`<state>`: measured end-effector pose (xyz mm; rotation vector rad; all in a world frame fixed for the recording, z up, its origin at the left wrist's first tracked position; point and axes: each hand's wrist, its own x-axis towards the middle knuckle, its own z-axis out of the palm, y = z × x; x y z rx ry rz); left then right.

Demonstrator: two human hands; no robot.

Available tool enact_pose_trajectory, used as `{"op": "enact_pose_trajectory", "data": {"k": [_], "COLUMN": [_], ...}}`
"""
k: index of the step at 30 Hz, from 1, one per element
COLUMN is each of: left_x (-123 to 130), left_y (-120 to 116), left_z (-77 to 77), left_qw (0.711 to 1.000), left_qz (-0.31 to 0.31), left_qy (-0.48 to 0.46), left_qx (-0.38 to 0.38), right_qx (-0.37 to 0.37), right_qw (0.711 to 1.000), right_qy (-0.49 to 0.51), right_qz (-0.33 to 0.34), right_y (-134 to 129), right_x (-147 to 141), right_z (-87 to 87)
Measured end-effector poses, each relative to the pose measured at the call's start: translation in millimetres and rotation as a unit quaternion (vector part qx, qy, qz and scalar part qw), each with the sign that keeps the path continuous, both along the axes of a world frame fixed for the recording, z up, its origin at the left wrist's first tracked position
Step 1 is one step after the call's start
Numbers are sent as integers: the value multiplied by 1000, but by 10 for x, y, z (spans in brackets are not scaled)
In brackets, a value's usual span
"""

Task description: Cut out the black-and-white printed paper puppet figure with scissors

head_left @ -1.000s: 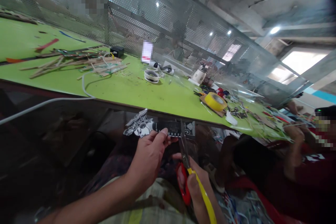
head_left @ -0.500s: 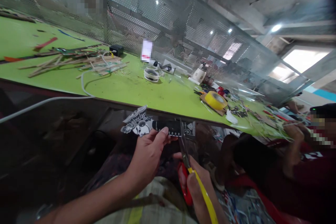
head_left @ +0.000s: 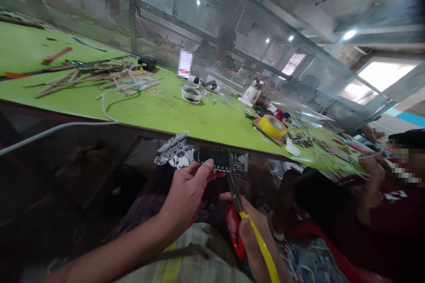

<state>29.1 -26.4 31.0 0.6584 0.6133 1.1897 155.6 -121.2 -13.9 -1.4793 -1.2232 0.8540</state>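
Between the thumb and fingers of my left hand (head_left: 191, 188) is a black-and-white paper cutout figure (head_left: 177, 158), with an ornate headdress, a face and a dark body. Clear film seems to edge it. My right hand (head_left: 254, 225) grips scissors (head_left: 236, 201) with one red and one yellow handle. Their blades point up and lie across the cutout's right part, just right of my left fingertips. Whether the blades are cutting or only overlapping the piece, I cannot tell. Both hands are in front of the table edge, above my lap.
A green table (head_left: 156, 115) runs ahead. On it lie thin wooden sticks (head_left: 66, 80), a white tape roll (head_left: 191, 94), a yellow tape roll (head_left: 272, 127) and a white glue-pot-like container (head_left: 250, 93). A white cable (head_left: 59, 129) hangs over the edge. Another person (head_left: 392, 203) sits at right.
The cutout and both hands have shifted very slightly to the right. My grip on the cutout and on the scissors looks the same.
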Motion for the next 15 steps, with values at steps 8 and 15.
{"op": "enact_pose_trajectory", "data": {"k": [8,15], "left_x": [-2,-17], "left_y": [5,13], "left_z": [-27,-86], "left_qw": [1000,998], "left_qz": [2,31], "left_qy": [6,38], "left_qx": [15,47], "right_qx": [-10,-13], "right_qw": [1000,999], "right_qy": [12,-17], "right_qz": [-19,-29], "right_y": [-1,1], "right_x": [-33,-47], "right_z": [42,24]}}
